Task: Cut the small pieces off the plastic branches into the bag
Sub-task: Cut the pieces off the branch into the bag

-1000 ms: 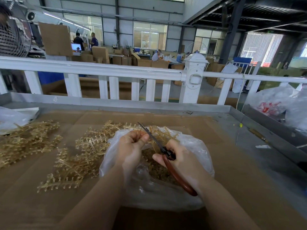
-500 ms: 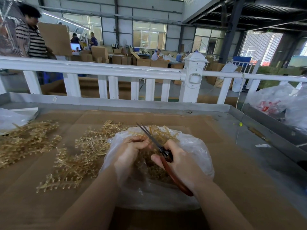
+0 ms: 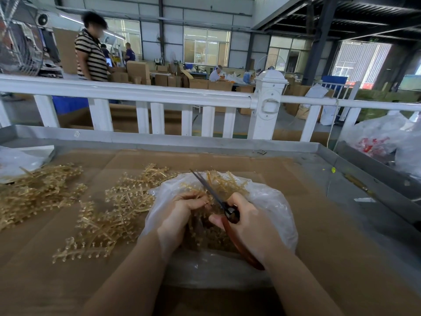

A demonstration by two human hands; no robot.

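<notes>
A clear plastic bag (image 3: 273, 201) lies open on the cardboard-covered table (image 3: 319, 247), with cut golden pieces (image 3: 205, 238) inside it. Over its mouth my left hand (image 3: 180, 215) pinches a golden plastic branch (image 3: 223, 181) that sticks out past the bag's far rim. My right hand (image 3: 248, 226) grips scissors (image 3: 211, 192) with red-brown handles, and their dark blades point up and left, close beside my left fingers. Loose golden branches (image 3: 109, 215) lie in a heap left of the bag, with another heap (image 3: 34, 192) farther left.
A white railing (image 3: 159, 94) runs behind the table's raised metal rim (image 3: 205, 142). Plastic bags sit at the far left (image 3: 16, 160) and at the right (image 3: 387, 140). A person in a striped shirt (image 3: 91, 58) stands beyond the railing.
My hands have sunk slightly toward the bag, the left fingers shifting on the branch. The scissors stay pointed up-left. A person in a striped shirt has walked in from the left behind the railing.
</notes>
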